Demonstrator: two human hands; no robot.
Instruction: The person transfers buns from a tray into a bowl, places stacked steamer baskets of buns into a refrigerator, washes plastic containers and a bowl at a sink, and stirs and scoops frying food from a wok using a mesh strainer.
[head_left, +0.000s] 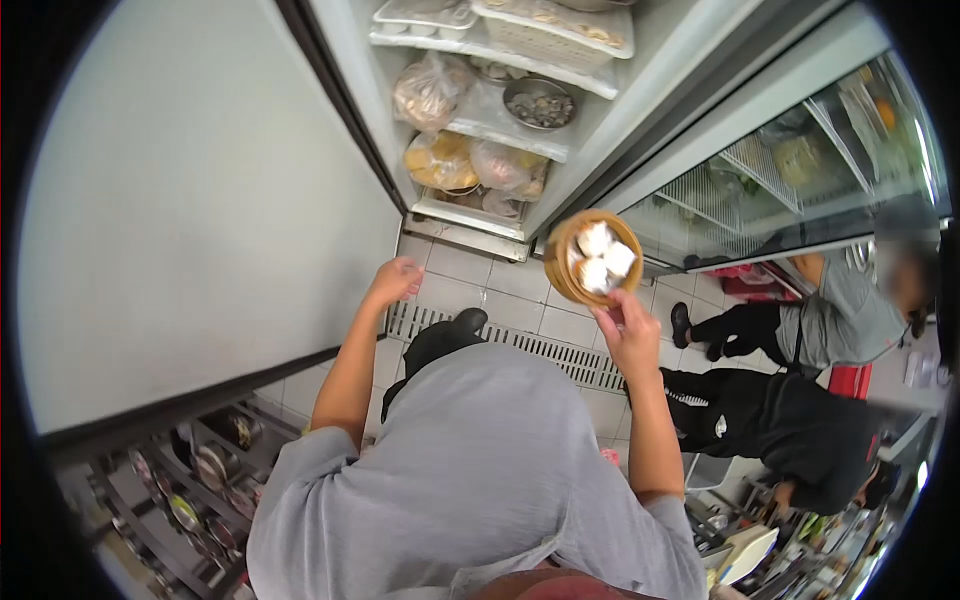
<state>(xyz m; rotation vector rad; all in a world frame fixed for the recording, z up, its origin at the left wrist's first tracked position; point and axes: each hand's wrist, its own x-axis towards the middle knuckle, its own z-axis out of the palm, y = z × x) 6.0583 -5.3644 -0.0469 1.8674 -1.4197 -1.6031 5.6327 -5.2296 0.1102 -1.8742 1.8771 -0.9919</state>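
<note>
My right hand point(632, 325) grips the near rim of a round bamboo steamer basket point(556, 268), thumb and fingers closed on its edge. Inside the basket sit three white buns point(594, 272), split on top. The basket is held up over the floor, in front of an upright fridge. My left hand point(398, 280) hangs beside the fridge's swung-out door point(220, 200), its fingers loosely bent and slightly apart, with nothing visible in them.
Fridge shelves point(500, 120) hold plastic bags of food point(432, 92), a metal bowl point(540, 104) and trays. A glass-door fridge point(780, 150) stands right. Two people point(850, 310) are at the right. A slotted drain point(545, 352) crosses the tiles; a rack point(190, 480) is lower left.
</note>
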